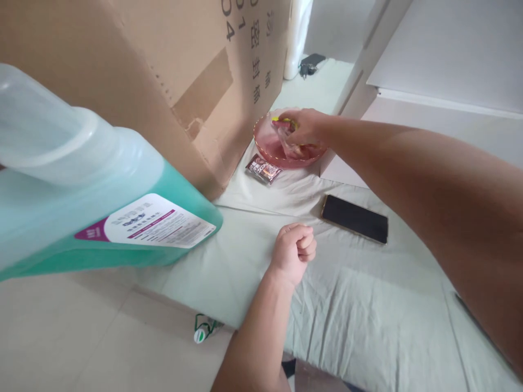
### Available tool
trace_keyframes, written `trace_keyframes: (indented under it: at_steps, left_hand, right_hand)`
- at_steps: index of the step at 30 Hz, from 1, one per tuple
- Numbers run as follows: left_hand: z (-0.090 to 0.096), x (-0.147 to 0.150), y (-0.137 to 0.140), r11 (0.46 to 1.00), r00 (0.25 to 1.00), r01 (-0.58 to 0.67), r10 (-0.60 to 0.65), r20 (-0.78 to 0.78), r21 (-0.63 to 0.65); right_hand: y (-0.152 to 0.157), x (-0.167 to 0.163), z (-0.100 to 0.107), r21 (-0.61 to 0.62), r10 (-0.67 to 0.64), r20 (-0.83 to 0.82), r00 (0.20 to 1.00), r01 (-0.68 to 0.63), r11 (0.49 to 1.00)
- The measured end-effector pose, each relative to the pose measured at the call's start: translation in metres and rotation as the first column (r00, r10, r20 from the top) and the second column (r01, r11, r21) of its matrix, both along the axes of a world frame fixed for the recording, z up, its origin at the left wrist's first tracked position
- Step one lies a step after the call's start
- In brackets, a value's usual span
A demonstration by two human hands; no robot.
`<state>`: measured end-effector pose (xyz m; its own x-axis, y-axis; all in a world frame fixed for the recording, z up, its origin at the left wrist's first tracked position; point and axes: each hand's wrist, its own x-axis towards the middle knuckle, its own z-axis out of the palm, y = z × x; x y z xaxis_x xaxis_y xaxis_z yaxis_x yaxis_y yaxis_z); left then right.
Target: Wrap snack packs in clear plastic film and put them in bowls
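Note:
At the far end of the cloth-covered surface, my right hand (304,126) reaches into a pink glass bowl (267,146) with a wavy gold rim. Its fingers are closed on a crinkled clear plastic packet (288,140) with red and yellow parts; the contents are hard to make out. My left hand (295,247) is curled in a fist above the cloth, nothing showing in it. A brown cocoa packet (263,169) lies just in front of the bowl. To the right of the left hand, a dark-screened phone (354,218) rests flat.
A large cardboard box (196,81) stands left of the bowl. Closer on the left is a big jug (163,218) of green liquid. Keys (308,69) and a white bottle (296,43) are at the back. A bottle with a green-and-white cap (200,334) is below the edge.

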<state>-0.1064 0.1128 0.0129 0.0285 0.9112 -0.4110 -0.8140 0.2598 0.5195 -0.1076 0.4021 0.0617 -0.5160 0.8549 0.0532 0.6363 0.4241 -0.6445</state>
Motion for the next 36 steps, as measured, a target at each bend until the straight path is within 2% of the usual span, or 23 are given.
trace_keyframes:
  at_steps: [1, 3, 4, 8, 12, 17, 20, 22, 25, 27, 30, 32, 36]
  left_hand:
    - [0.0, 0.0, 0.0, 1.0, 1.0, -0.003, 0.003, 0.0, 0.004]
    - [0.001, 0.0, 0.0, 1.0, 1.0, -0.01, 0.01, 0.003, 0.006]
    - [0.001, 0.0, 0.0, 1.0, 1.0, -0.014, 0.014, 0.006, 0.003]
    - [0.003, -0.003, -0.001, 0.999, 0.999, -0.031, 0.031, 0.016, -0.014]
    - [0.004, -0.005, -0.002, 0.999, 0.999, -0.043, 0.044, 0.026, -0.015]
    - [0.004, -0.005, -0.002, 0.999, 0.998, -0.04, 0.04, 0.038, -0.005]
    - [0.004, -0.006, -0.002, 0.999, 0.998, -0.043, 0.043, 0.045, 0.006]
    - [0.003, -0.006, -0.002, 0.999, 0.998, -0.04, 0.039, 0.047, 0.016]
    - [0.001, -0.007, -0.001, 0.999, 0.998, -0.037, 0.036, 0.046, 0.029]
    - [0.001, -0.008, -0.001, 0.998, 0.997, -0.056, 0.054, 0.05, 0.035]
    - [0.004, -0.015, -0.003, 0.989, 0.986, -0.125, 0.115, 0.116, 0.077]
    - [0.006, -0.023, -0.008, 0.973, 0.968, -0.183, 0.154, 0.196, 0.139]
    - [0.007, -0.039, -0.023, 0.911, 0.932, -0.315, 0.243, 0.268, 0.266]
  right_hand:
    - [-0.004, 0.001, 0.006, -0.061, -0.024, 0.017, 1.0, 0.025, 0.998]
    - [-0.012, 0.001, 0.013, -0.087, -0.067, 0.05, 0.996, 0.072, 0.994]
    - [-0.015, 0.0, 0.015, -0.129, -0.132, 0.003, 0.991, 0.132, 0.983]
    - [-0.026, -0.004, 0.012, -0.36, -0.396, -0.153, 0.906, 0.322, 0.876]
    - [-0.032, -0.001, 0.006, -0.443, -0.503, -0.21, 0.838, 0.378, 0.813]
    - [-0.035, 0.006, 0.004, -0.545, -0.579, -0.328, 0.747, 0.351, 0.762]
    - [-0.039, 0.005, 0.008, -0.599, -0.632, -0.429, 0.646, 0.32, 0.734]
    - [-0.045, 0.004, 0.016, -0.617, -0.621, -0.529, 0.578, 0.241, 0.749]
    - [-0.061, 0.008, 0.032, -0.576, -0.528, -0.681, 0.508, 0.075, 0.814]
    - [-0.082, 0.018, 0.041, -0.554, -0.48, -0.733, 0.482, -0.014, 0.832]
    - [-0.127, 0.048, 0.042, -0.546, -0.445, -0.783, 0.434, -0.139, 0.826]
    - [-0.162, 0.076, 0.033, -0.562, -0.457, -0.782, 0.424, -0.162, 0.811]
    - [-0.22, 0.121, -0.004, -0.698, -0.611, -0.665, 0.429, -0.066, 0.713]
